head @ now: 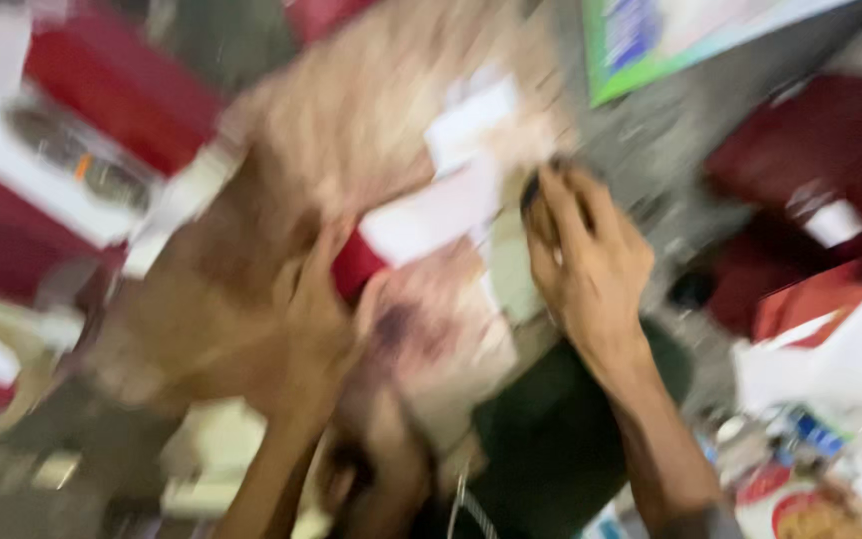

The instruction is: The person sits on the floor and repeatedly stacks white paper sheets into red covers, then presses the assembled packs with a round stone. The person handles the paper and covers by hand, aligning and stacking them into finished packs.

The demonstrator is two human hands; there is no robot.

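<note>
Frame v. blurred. Brown cardboard box (351, 150) fills centre; little free room round it, red packages (830, 150) crowd right of box, red-white ones left. Left hand (316, 319) flat on box's near side, fingers spread. Right hand (586, 255) curled over dark object (531, 190) at box's right edge by white labels (436, 205); grip can't tell. Green-edged sheet (650, 50) beyond box.

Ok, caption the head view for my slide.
Blurred view: left hand and right hand on a tan package bearing white labels.
</note>
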